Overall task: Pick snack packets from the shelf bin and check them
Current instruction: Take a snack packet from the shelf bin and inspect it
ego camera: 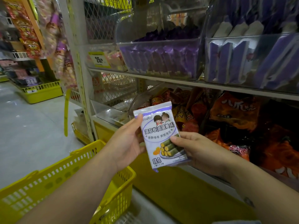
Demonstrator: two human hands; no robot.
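Your left hand (127,143) grips the snack packet (160,136) by its left edge, thumb on the front near the top corner, fingers behind. Your right hand (195,149) pinches the right edge lower down, thumb on the front over the printed green rolls, fingers hidden behind. The packet is at centre frame, held in the air in front of the lower shelf, upright with a slight tilt, front face toward you: white and lavender, cartoon of two children, Chinese lettering.

Just behind it, the lower shelf holds a heap of orange and red packets (234,113). Above the shelf board (161,79), a clear bin (161,42) with purple packets at upper centre, and a second clear bin (242,40) with purple-and-white packets at upper right. Yellow price tag (99,59) left of the first bin.

Yellow shopping basket (48,180) at lower left, under your left forearm. Another yellow basket (40,94) sits on the floor (24,126) at mid left.
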